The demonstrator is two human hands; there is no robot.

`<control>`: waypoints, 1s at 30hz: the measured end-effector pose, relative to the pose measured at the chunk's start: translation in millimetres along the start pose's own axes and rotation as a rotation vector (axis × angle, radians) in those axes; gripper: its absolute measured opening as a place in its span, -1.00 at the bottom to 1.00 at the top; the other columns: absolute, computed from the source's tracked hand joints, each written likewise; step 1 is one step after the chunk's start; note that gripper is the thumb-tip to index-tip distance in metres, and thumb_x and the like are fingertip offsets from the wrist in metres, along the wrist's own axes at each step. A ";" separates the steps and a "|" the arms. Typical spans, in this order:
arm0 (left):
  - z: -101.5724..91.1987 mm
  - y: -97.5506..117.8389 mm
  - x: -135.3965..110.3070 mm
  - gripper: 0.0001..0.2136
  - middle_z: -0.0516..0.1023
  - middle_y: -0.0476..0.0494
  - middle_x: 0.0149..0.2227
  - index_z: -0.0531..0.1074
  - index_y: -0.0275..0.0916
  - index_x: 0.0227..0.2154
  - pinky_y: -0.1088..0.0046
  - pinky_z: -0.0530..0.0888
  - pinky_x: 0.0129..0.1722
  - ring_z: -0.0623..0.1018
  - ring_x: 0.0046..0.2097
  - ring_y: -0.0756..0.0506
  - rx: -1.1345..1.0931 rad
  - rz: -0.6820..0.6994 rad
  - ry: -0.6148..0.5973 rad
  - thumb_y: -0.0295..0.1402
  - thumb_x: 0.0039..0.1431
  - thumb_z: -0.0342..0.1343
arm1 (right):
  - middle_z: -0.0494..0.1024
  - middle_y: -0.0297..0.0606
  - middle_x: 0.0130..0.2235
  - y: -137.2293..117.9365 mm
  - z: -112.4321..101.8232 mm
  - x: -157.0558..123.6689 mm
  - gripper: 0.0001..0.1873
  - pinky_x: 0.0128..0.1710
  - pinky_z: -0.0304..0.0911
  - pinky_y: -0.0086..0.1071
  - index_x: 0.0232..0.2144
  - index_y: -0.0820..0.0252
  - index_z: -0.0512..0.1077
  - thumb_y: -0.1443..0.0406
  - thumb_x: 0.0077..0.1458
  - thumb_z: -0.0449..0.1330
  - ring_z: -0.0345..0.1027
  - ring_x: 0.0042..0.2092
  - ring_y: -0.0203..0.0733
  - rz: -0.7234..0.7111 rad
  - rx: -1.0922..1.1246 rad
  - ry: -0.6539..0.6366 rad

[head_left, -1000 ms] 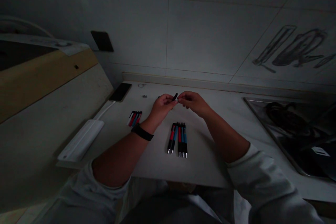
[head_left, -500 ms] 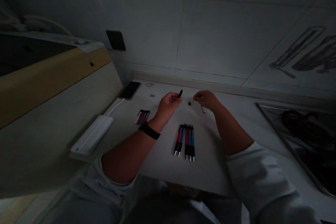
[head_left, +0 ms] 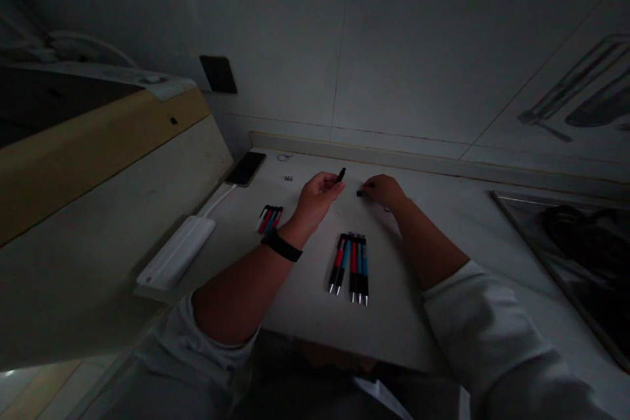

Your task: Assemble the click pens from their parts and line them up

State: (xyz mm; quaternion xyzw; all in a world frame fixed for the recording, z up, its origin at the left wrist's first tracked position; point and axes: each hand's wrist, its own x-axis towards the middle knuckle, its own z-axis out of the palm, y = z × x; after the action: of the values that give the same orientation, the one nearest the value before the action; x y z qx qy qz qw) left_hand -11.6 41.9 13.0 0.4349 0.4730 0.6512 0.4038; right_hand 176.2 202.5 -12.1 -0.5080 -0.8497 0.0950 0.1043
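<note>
My left hand is closed on a short black pen part, which sticks up past the thumb and fingers; its lower end is hidden in the hand. My right hand is lowered to the white counter, with its fingertips pinched at a small black piece. A thin small part lies partly hidden beneath my right wrist. Nearer to me, several assembled pens with red or blue barrels lie side by side, silver tips toward me. Left of my left wrist sits a group of short pen barrels.
Small springs and a thin ring-like piece lie at the back left. A phone is joined by a white cable to a white power bank. On the right is a glossy dark hob. A tiled wall closes off the back.
My right hand has shifted slightly left and down, and its fingertips now reach the small black piece, which lay apart before. My left hand holds the black pen part much as before.
</note>
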 end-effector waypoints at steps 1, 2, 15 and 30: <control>-0.4 -0.2 0.5 -0.74 0.58 -0.14 -0.20 0.50 -0.23 -0.22 0.40 0.47 -0.16 0.53 -0.18 -0.06 -0.001 0.000 -0.001 -0.22 0.10 0.36 | 0.71 -0.11 -0.21 0.1 -0.8 -0.7 -0.82 -0.19 0.33 -0.31 -0.32 0.13 0.71 0.22 0.17 0.30 0.56 -0.19 -0.05 0.004 0.006 0.001; -0.8 -0.4 1.0 -0.74 0.58 -0.14 -0.20 0.50 -0.22 -0.22 0.40 0.47 -0.16 0.53 -0.18 -0.06 -0.001 0.000 -0.001 -0.22 0.10 0.36 | 0.71 -0.10 -0.20 -0.2 -2.3 -1.7 -0.82 -0.18 0.33 -0.30 -0.31 0.14 0.70 0.22 0.18 0.30 0.56 -0.18 -0.04 0.013 0.008 0.001; -3.3 5.7 1.2 -0.72 0.56 -0.10 -0.24 0.49 -0.22 -0.22 0.41 0.47 -0.19 0.52 -0.22 -0.05 -0.022 0.029 0.028 -0.22 0.08 0.36 | 0.69 -0.18 -0.20 -75.6 -5.3 -51.4 -0.86 -0.16 0.28 -0.34 -0.26 0.10 0.65 0.24 0.17 0.30 0.52 -0.17 -0.08 -0.276 0.007 -0.151; -4.3 -1.0 3.4 -0.70 0.56 -0.09 -0.26 0.51 -0.22 -0.23 0.40 0.48 -0.20 0.53 -0.23 -0.05 -0.008 0.016 0.003 -0.20 0.03 0.38 | 0.63 -0.16 -0.13 29.8 -93.9 -72.5 -0.84 -0.09 0.30 -0.29 -0.19 0.12 0.57 0.29 0.25 0.19 0.46 -0.17 -0.13 -0.157 0.206 0.234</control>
State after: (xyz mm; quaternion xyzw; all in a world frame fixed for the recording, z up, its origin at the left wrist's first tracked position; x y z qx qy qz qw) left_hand -16.6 44.2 11.9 0.4359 0.4674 0.6571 0.3997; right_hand 260.5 157.6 64.3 -0.4345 -0.8545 0.1132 0.2612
